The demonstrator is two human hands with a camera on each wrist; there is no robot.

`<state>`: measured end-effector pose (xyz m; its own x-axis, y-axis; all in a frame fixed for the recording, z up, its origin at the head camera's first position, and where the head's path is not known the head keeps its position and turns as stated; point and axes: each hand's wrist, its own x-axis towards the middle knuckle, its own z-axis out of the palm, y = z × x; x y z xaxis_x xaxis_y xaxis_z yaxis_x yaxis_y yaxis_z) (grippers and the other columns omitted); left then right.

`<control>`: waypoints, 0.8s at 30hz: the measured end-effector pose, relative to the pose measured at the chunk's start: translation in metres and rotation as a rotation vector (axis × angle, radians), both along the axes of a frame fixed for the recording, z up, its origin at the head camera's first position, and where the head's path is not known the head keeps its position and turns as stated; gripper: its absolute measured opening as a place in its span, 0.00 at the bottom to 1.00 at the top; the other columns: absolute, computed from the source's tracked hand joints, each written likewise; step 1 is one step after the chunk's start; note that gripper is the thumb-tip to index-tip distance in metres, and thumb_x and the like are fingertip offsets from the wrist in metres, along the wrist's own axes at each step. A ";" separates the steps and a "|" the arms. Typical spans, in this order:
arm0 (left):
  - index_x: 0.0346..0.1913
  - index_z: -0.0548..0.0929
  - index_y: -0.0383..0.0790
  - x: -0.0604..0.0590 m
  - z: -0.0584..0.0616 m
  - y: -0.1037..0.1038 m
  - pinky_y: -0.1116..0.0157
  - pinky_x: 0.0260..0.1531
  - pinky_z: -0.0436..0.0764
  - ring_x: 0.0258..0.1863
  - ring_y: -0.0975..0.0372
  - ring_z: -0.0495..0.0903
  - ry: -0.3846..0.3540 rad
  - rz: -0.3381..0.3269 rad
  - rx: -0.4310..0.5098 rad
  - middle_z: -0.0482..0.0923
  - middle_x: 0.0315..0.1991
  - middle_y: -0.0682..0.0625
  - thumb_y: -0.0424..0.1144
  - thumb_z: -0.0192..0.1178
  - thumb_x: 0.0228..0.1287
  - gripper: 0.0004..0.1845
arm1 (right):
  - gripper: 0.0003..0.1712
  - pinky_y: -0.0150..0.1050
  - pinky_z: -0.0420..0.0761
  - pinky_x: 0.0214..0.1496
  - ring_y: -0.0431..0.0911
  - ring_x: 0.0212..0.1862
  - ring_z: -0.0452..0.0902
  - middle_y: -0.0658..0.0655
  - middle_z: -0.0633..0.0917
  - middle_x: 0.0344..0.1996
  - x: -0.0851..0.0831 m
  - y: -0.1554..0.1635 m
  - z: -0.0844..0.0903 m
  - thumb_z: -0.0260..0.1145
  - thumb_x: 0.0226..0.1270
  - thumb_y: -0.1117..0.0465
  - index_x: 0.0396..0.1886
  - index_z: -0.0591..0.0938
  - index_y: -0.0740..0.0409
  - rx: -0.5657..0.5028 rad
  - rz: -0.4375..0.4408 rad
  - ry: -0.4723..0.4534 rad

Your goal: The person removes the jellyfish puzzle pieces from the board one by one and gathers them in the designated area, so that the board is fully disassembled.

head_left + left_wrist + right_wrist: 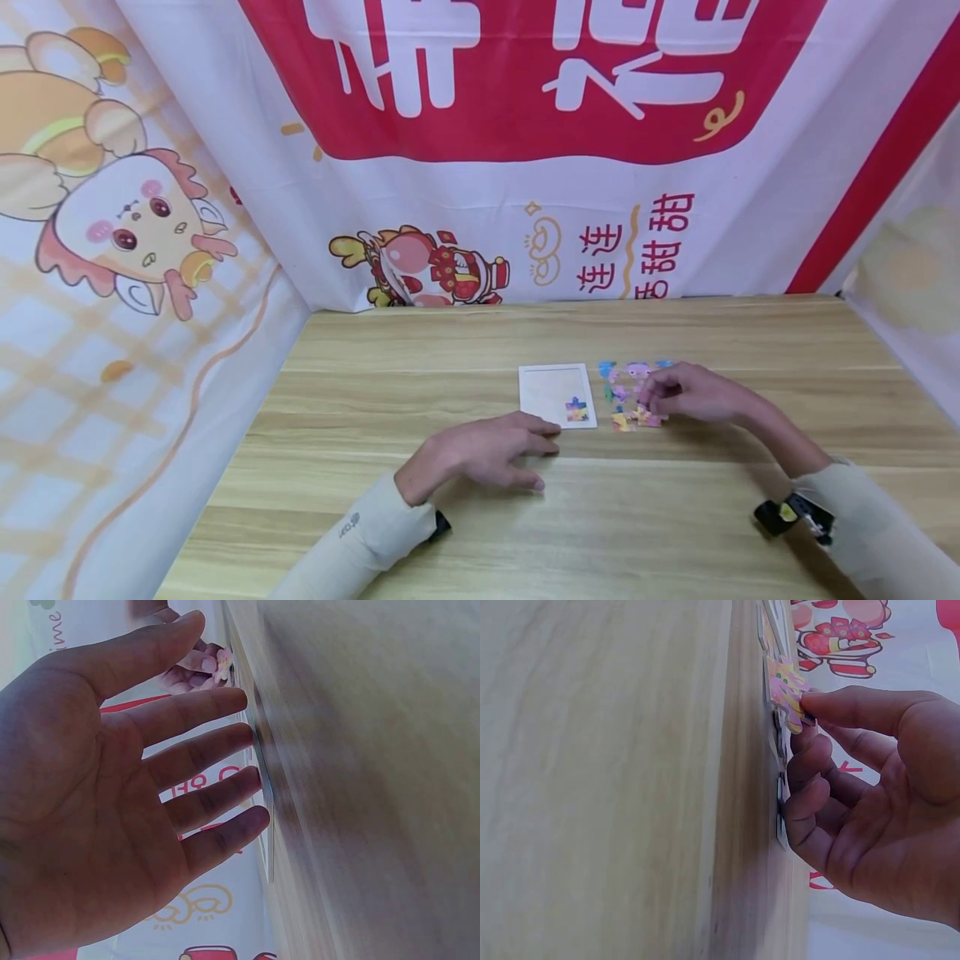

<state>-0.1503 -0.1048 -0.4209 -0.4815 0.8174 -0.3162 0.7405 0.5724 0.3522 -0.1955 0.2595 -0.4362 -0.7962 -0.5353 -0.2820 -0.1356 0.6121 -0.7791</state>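
Observation:
My right hand (693, 393) pinches a pink and yellow jigsaw piece (786, 694) between thumb and fingertips, just over the loose pieces. Those loose jigsaw pieces (622, 423) lie in a group on the table, partly covered by this hand. To their left is a white puzzle frame (543, 385) with a joined colourful part (577, 409) in its lower right corner. With fingers spread and straight, my left hand (495, 450) lies at the frame's lower edge; in the left wrist view its palm (97, 810) shows nothing held.
The wood-grain table (420, 358) runs back to a white and red printed cloth (480, 192). More printed cloth (142, 350) hangs along the left side, and a pale cloth (911, 275) stands on the right. Both wrists carry dark straps.

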 end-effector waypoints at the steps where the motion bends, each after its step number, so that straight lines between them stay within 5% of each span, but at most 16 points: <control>1: 0.77 0.77 0.47 0.000 0.000 0.000 0.59 0.84 0.65 0.84 0.58 0.62 -0.001 0.000 0.000 0.64 0.84 0.51 0.54 0.65 0.77 0.31 | 0.07 0.33 0.79 0.45 0.48 0.47 0.77 0.56 0.87 0.45 0.000 0.001 -0.001 0.64 0.78 0.66 0.47 0.87 0.60 0.004 -0.001 0.002; 19: 0.76 0.78 0.47 0.001 0.002 -0.001 0.59 0.84 0.65 0.84 0.58 0.62 -0.014 0.008 0.006 0.64 0.84 0.51 0.54 0.65 0.77 0.30 | 0.08 0.32 0.78 0.38 0.45 0.41 0.78 0.53 0.90 0.46 0.006 -0.003 -0.002 0.66 0.74 0.69 0.41 0.90 0.53 0.088 -0.035 0.084; 24: 0.76 0.78 0.47 0.001 0.003 0.000 0.59 0.84 0.65 0.84 0.58 0.62 -0.009 0.005 0.000 0.64 0.84 0.50 0.53 0.65 0.77 0.30 | 0.09 0.32 0.79 0.35 0.45 0.37 0.79 0.52 0.89 0.39 0.009 -0.005 0.000 0.66 0.74 0.70 0.41 0.89 0.55 0.090 -0.035 0.093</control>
<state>-0.1491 -0.1047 -0.4182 -0.4824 0.8153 -0.3202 0.7348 0.5757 0.3587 -0.1868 0.2546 -0.4358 -0.8387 -0.4827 -0.2521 -0.1821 0.6848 -0.7056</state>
